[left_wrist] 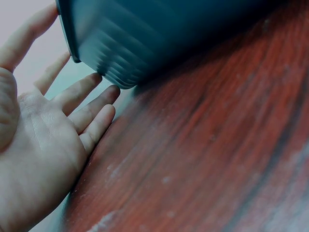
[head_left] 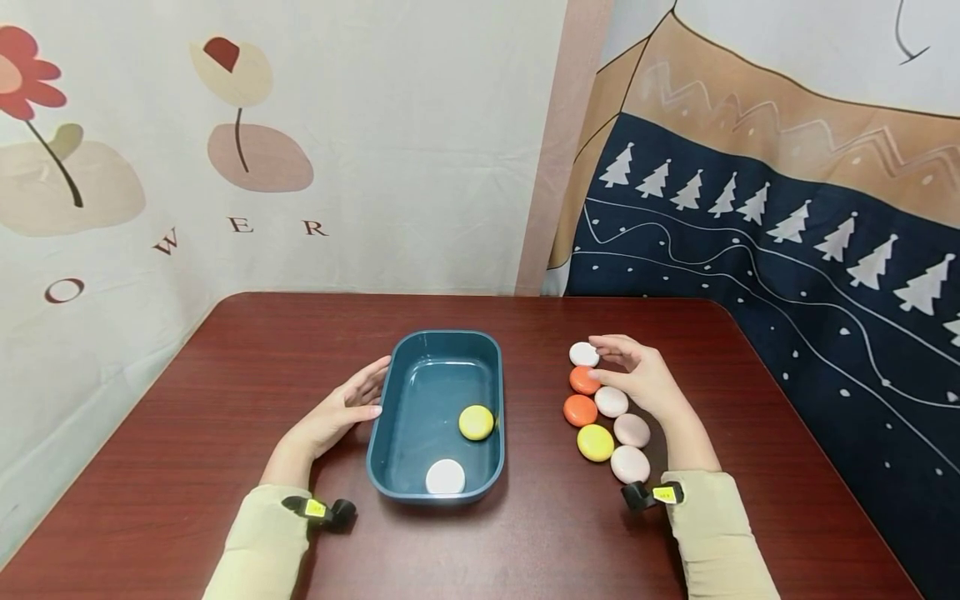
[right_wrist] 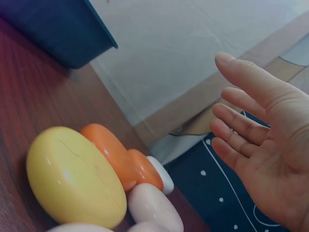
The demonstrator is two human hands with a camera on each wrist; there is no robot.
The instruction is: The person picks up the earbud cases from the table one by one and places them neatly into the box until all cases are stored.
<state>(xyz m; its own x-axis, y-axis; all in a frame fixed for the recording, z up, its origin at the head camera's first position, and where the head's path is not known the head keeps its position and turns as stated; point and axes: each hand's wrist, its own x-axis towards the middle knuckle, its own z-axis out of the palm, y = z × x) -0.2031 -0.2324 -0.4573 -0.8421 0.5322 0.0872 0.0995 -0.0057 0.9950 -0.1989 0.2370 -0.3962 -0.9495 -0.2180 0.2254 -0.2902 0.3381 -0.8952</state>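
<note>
A deep blue-green rectangular tray (head_left: 401, 479) holds a yellow pebble (head_left: 476, 422) and a white pebble (head_left: 446, 477). My left hand (head_left: 341, 412) rests its fingertips on the tray's left side, fingers extended; the left wrist view has them against the ribbed outer wall (left_wrist: 130, 53). My right hand (head_left: 641, 379), fingers loosely bent and holding nothing, hovers over the far end of a group of smooth pebbles. Nearest its fingers are a white pebble (head_left: 583, 354) and an orange pebble (head_left: 583, 380). In the right wrist view its palm (right_wrist: 285, 183) is bare.
The group also has another orange pebble (head_left: 580, 410), a yellow one (head_left: 596, 442) and several pale pinkish ones (head_left: 630, 464). Everything stands on a dark red wooden table (head_left: 540, 533). Behind its far edge hang a white printed cloth (head_left: 420, 150) and a navy one (head_left: 675, 250).
</note>
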